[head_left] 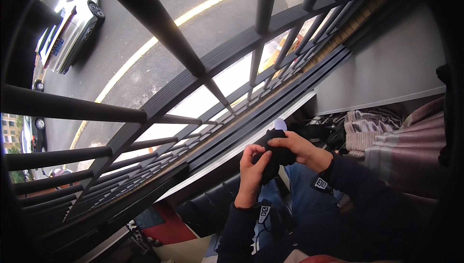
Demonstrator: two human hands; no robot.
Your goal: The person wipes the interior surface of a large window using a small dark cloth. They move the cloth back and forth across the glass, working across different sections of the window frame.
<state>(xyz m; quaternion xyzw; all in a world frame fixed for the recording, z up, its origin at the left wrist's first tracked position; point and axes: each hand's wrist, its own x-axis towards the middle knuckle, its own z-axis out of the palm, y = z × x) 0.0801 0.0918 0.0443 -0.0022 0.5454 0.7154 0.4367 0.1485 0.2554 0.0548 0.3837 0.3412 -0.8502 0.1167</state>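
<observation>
Both of my hands hold a bunched piece of black cloth [279,157] above my lap; its exact kind cannot be made out. My left hand [251,172] is closed on its left side, thumb and fingertips pinching the fabric. From the right, my right hand [300,149] grips the upper part, with the thumb lying across it. A small pale, rounded piece [280,124] shows just beyond the cloth; whether it is attached is unclear. Some of the cloth is hidden behind the fingers and hangs down between the hands.
A window sill with dark rails [227,130] runs diagonally beyond my hands, with black metal bars [193,72] outside it. Past them are a road and a white car [72,31]. Striped fabric [369,130] and a pinkish-grey curtain [406,152] hang at right. A black padded item [212,202] lies at left.
</observation>
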